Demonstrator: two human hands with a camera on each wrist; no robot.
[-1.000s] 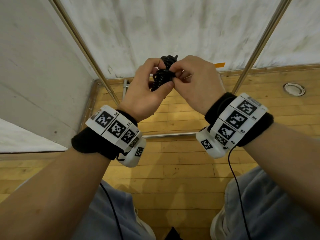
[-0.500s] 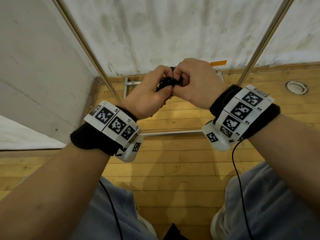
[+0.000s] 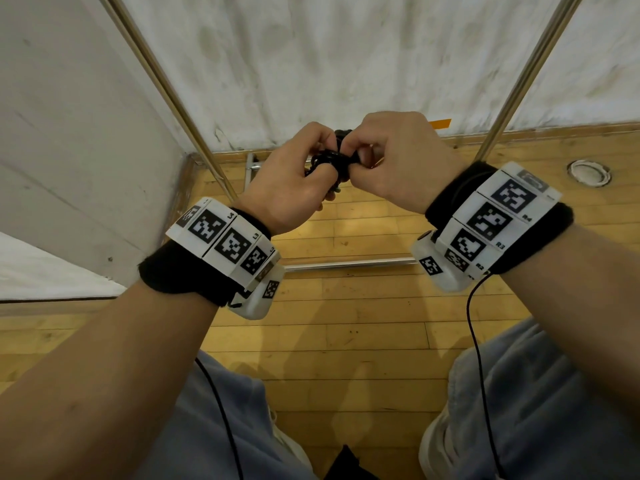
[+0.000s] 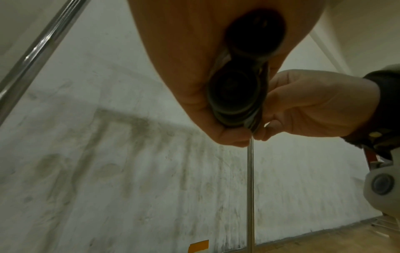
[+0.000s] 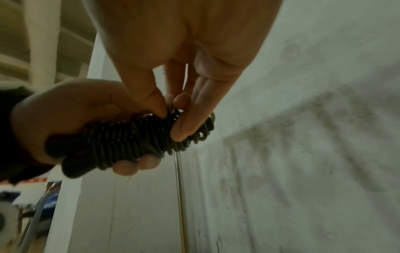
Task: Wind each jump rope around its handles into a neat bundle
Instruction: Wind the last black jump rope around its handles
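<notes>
A black jump rope bundle (image 3: 333,160), its cord wound in many tight turns around the two handles (image 5: 129,138), is held up in front of my chest. My left hand (image 3: 294,181) grips the handles near their butt ends (image 4: 236,90), fingers curled underneath. My right hand (image 3: 388,161) pinches the cord at the bundle's far end between thumb and fingertips (image 5: 181,126). In the head view both hands hide most of the bundle.
Two slanted metal poles (image 3: 166,88) (image 3: 519,77) and a low metal bar (image 3: 349,263) stand in front of a stained white wall (image 3: 311,64). Wooden floor (image 3: 346,323) lies below. A round floor fitting (image 3: 588,172) sits at the right.
Both hands have come down a little and drawn closer over the bundle. The bundle, which stood out above the fingers, is now mostly covered by them.
</notes>
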